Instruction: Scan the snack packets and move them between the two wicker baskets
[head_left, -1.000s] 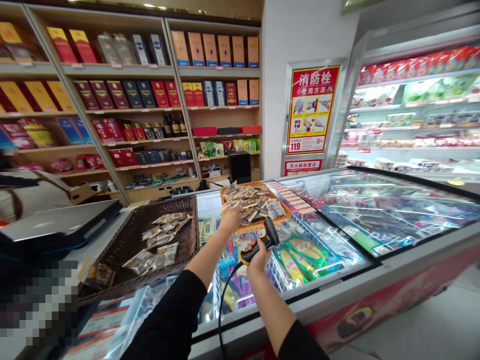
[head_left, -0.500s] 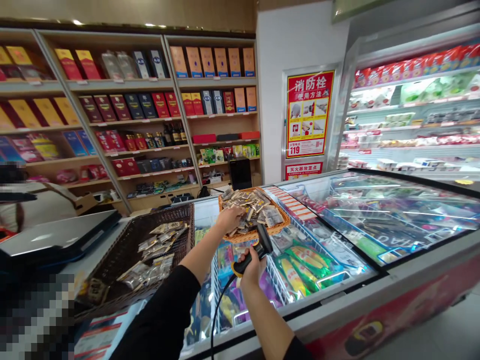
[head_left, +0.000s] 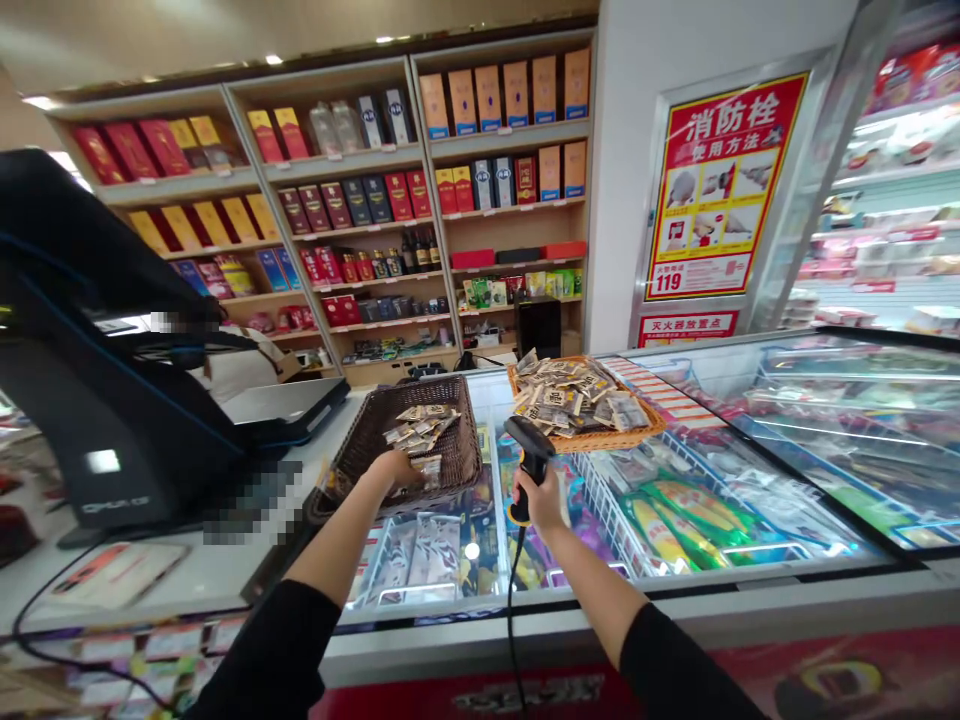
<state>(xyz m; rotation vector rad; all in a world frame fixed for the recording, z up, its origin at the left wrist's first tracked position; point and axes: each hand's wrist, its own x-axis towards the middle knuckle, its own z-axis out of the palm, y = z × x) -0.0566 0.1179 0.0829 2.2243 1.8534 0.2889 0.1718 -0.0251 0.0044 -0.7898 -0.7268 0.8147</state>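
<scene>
My right hand (head_left: 541, 497) is wrapped round the yellow grip of a black barcode scanner (head_left: 529, 455), held upright over the freezer lid, its cable hanging down. My left hand (head_left: 395, 468) reaches into the dark brown wicker basket (head_left: 375, 425) and holds a small snack packet (head_left: 427, 466) at the basket's near edge. More small packets (head_left: 416, 423) lie inside that basket. An orange wicker basket (head_left: 600, 438) piled with similar packets (head_left: 570, 392) stands to the right on the freezer glass.
A glass-topped chest freezer (head_left: 750, 500) full of ice creams spans the front. A black till screen (head_left: 90, 330) stands at left on a white counter (head_left: 150, 570). Shelves of boxed goods (head_left: 360, 200) fill the back wall. An open chiller (head_left: 892, 220) is at right. A person (head_left: 247, 360) sits behind the till.
My left hand left the orange basket and moved left into the dark brown basket with a packet. The view swung left, bringing the till screen in. The scanner hand stayed roughly in place.
</scene>
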